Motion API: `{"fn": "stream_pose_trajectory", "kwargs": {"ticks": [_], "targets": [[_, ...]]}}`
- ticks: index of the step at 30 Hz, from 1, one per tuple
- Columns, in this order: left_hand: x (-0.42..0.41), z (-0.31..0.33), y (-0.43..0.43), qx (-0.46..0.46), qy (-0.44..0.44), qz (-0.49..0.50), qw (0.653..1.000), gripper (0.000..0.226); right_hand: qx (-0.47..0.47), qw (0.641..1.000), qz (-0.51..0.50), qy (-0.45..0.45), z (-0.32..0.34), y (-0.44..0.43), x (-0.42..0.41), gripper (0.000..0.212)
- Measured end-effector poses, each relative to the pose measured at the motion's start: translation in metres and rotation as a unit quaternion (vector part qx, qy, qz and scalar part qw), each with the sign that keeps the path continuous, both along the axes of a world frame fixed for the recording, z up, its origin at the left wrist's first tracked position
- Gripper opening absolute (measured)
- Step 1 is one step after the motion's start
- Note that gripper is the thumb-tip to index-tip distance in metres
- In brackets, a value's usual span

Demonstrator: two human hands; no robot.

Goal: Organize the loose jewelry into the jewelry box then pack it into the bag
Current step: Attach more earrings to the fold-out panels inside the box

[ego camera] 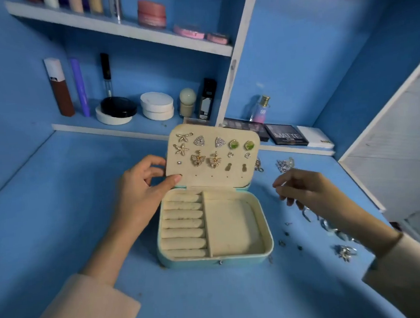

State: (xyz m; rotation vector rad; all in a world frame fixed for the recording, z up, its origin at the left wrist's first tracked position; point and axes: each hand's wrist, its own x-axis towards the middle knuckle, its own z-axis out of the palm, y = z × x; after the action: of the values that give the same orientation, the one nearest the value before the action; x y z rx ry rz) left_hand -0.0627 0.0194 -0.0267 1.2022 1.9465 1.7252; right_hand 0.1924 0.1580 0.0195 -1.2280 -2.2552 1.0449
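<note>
While left hand (pixel 142 187) grips jewelry box (pixel 217 259) lid (pixel 230 179), right hand (pixel 302 190) grasp unclear; loose jewelry (pixel 345 251) scattered beside, palettes (pixel 286 134) behind.

Pale turquoise jewelry box (pixel 210 261) with cream lining, gold and green earrings (pixel 214 160), blue table (pixel 83 196), beige sleeves (pixel 85 311)
</note>
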Motion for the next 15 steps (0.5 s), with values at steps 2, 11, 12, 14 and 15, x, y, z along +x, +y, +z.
{"fn": "stream_pose_trajectory", "kwargs": {"ticks": [2, 11, 12, 14, 15], "targets": [[0.0, -0.001, 0.0, -0.001, -0.001, -0.002, 1.0, 0.025, 0.045, 0.997, 0.041, -0.039, -0.003, -0.009, 0.011, 0.015], [-0.005, -0.008, 0.002, -0.004, 0.008, 0.004, 1.0, 0.023, 0.157, 0.952, 0.213, -0.152, 0.0, -0.029, 0.033, 0.013], [-0.004, -0.008, 0.002, -0.003, 0.01, 0.004, 1.0, 0.023, 0.164, 0.948, 0.22, -0.159, 0.001, -0.03, 0.034, 0.011], [-0.004, -0.007, 0.002, -0.001, 0.016, 0.004, 1.0, 0.025, 0.168, 0.945, 0.226, -0.17, 0.001, -0.03, 0.034, 0.01], [-0.004, -0.008, 0.002, 0.0, 0.018, 0.003, 1.0, 0.025, 0.167, 0.943, 0.226, -0.176, 0.001, -0.03, 0.035, 0.011]]}}
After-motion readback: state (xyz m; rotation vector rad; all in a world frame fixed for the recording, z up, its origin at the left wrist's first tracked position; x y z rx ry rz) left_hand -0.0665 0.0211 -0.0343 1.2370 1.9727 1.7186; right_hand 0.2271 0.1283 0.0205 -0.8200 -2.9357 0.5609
